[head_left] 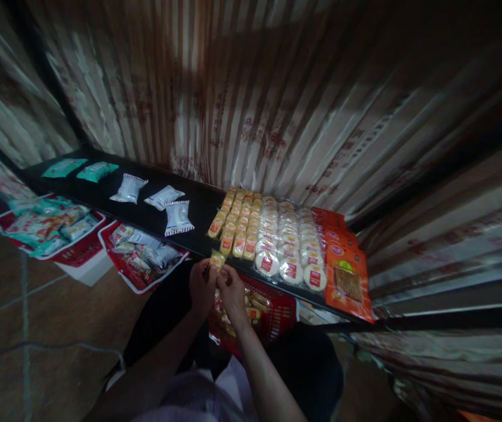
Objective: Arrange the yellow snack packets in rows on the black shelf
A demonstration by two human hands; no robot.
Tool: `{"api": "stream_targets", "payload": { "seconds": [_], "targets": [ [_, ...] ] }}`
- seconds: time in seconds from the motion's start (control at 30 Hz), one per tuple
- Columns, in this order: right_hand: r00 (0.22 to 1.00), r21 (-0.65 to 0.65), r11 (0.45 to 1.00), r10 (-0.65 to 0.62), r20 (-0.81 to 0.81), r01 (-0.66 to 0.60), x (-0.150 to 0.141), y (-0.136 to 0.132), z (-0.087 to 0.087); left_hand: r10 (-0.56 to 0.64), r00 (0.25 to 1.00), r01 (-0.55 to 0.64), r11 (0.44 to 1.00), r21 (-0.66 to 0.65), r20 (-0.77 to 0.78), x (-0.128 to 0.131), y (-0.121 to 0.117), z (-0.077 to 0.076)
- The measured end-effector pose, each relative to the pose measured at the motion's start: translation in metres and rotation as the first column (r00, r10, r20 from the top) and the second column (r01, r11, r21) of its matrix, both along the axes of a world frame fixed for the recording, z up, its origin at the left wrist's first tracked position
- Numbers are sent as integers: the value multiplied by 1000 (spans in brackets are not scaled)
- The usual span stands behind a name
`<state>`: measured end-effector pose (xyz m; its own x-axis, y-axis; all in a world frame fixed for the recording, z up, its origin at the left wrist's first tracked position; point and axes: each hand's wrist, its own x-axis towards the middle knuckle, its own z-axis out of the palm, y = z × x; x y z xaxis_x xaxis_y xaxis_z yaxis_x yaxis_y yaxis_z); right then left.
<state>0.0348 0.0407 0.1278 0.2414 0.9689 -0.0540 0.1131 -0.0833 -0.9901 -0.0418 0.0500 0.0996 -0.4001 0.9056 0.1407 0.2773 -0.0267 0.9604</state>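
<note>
Both hands meet at a small yellow snack packet (217, 260) in front of the shelf edge. My left hand (203, 284) pinches it from the left, and my right hand (231, 288) grips its lower right side. Just beyond lie rows of similar yellow packets (240, 225) on the black shelf (202, 214). Below my hands sits a red basket (284, 319) with more yellow-wrapped packets inside, partly covered by my right forearm.
Round white packaged snacks (290, 246) and orange pouches (348, 275) stand right of the yellow rows. White packets (178, 218) and green packets (97, 171) lie leftward. Two filled red baskets, one left (79, 255) and one nearer (121, 269), sit below. A corrugated wall (251, 99) rises behind.
</note>
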Motion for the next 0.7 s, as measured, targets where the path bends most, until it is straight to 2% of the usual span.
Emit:
{"api": "stream_targets", "payload": {
  "seconds": [0.2,0.47,0.7],
  "targets": [
    [1000,49,999,17,6,-17,-16,14,-4,38,994,-38,999,0,-107,-11,15,-2],
    [997,124,992,-21,73,12,-27,33,-21,80,995,-80,997,18,-56,-12,36,-2],
    [996,139,990,-20,92,7,-31,49,-7,61,998,-59,996,67,-32,-15,61,1]
  ]
}}
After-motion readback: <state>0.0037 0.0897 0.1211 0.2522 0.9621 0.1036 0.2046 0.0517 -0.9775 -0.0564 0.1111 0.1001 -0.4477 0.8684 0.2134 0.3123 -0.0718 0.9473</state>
